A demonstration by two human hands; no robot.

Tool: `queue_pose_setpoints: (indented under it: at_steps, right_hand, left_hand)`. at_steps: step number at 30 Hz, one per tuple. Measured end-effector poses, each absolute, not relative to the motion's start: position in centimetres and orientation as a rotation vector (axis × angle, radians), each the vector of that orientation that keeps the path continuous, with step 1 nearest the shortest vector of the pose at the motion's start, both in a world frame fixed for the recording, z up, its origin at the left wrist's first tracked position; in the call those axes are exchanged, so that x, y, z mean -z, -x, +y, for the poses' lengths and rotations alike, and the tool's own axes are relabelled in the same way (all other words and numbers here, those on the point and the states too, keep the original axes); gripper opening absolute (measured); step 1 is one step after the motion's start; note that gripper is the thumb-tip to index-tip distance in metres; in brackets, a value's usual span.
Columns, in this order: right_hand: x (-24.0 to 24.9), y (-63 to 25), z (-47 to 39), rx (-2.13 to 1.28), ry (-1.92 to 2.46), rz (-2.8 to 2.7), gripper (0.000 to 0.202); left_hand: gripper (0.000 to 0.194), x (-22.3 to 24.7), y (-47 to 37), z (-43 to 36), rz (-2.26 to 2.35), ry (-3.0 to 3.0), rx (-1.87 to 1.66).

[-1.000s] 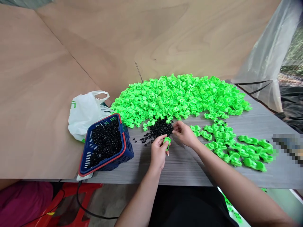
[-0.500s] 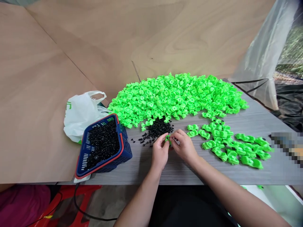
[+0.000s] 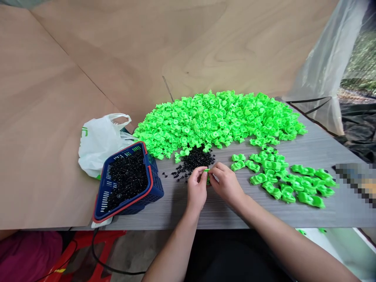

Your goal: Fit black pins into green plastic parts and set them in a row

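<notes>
Between my two hands, over the near middle of the table, is a small green plastic toy car body (image 3: 208, 179). My left hand (image 3: 197, 188) pinches it from the left with thumb and fingers. My right hand (image 3: 225, 180) closes on it from the right, its fingertips covering most of the piece. Just beyond my hands lies a pile of small black wheel-and-axle pieces (image 3: 197, 158). To the right of my right hand, several green toy car bodies (image 3: 273, 166) lie spread out, some with black wheels showing.
A large heap of green car bodies (image 3: 223, 117) covers the back of the table (image 3: 229, 215). At left stands a blue basket (image 3: 157, 192) with a red rim, full of black wheel pieces. Behind it sits a white plastic bag (image 3: 98, 147). A wooden panel (image 3: 188, 47) rises behind.
The green car body has turned in my fingers, so its dark opening or wheel no longer shows on top. Both hands stay in nearly the same place.
</notes>
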State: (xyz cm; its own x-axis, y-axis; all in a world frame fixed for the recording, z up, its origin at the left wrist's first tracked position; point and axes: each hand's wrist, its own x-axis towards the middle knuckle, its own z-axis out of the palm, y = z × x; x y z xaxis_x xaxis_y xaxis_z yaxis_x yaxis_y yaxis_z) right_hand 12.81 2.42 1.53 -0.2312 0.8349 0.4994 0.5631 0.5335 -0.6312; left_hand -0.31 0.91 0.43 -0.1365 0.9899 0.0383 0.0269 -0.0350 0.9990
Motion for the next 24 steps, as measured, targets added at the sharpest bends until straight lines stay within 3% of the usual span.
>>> queue_pose_setpoints:
  at_steps: [12,16,24]
  right_hand:
    - [-0.7,-12.4,1.6,-0.626,1.106,-1.642,0.006]
    - [-0.5,-12.3,1.6,-0.702,1.146,-1.591,0.011]
    - [-0.2,-12.4,1.3,-0.566,1.093,-1.636,0.008]
  left_hand:
    - [0.022,-0.9,0.3,0.6,1.234,-1.094,-1.408]
    - [0.02,-0.8,0.1,0.6,1.234,-1.156,-1.436]
    - [0.021,-0.4,0.1,0.5,1.269,-1.199,-1.493]
